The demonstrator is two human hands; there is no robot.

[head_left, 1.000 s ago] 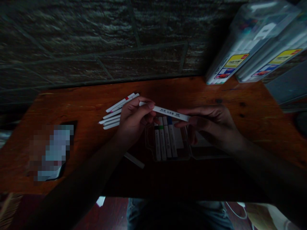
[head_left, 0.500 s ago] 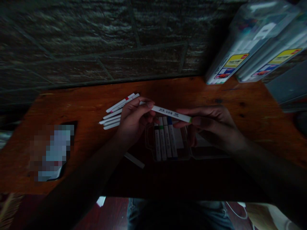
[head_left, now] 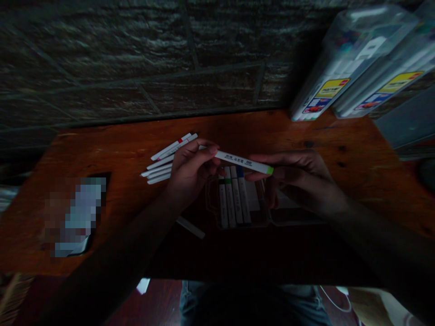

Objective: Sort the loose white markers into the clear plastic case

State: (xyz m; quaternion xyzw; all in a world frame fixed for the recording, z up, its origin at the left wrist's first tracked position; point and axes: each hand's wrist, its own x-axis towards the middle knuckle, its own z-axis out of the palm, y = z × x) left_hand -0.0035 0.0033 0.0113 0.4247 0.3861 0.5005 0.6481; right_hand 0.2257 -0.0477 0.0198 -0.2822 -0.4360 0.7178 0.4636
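A white marker (head_left: pixel 239 161) with dark printing and a light green end is held above the table, tilted slightly down to the right. My left hand (head_left: pixel 188 170) pinches its left end between thumb and fingers. At the green end, my right hand (head_left: pixel 306 179) has its fingers behind the marker and its thumb against the tip. Below, several white markers (head_left: pixel 234 203) with green and blue bands stand side by side in a clear plastic case (head_left: pixel 270 217), partly in shadow. More white markers (head_left: pixel 159 172) lie loosely beside my left hand, which hides some of them.
A single marker (head_left: pixel 190 227) lies near my left forearm. A phone (head_left: pixel 81 213), its screen blurred out, rests on the wooden table (head_left: pixel 125 136) at left. Two clear packs of markers (head_left: pixel 322 93) stand upright at the back right, by the dark brick wall (head_left: pixel 163 68).
More of the marker's green end shows beside my right thumb now. Both hands stay almost in place, and the view has shifted very slightly.
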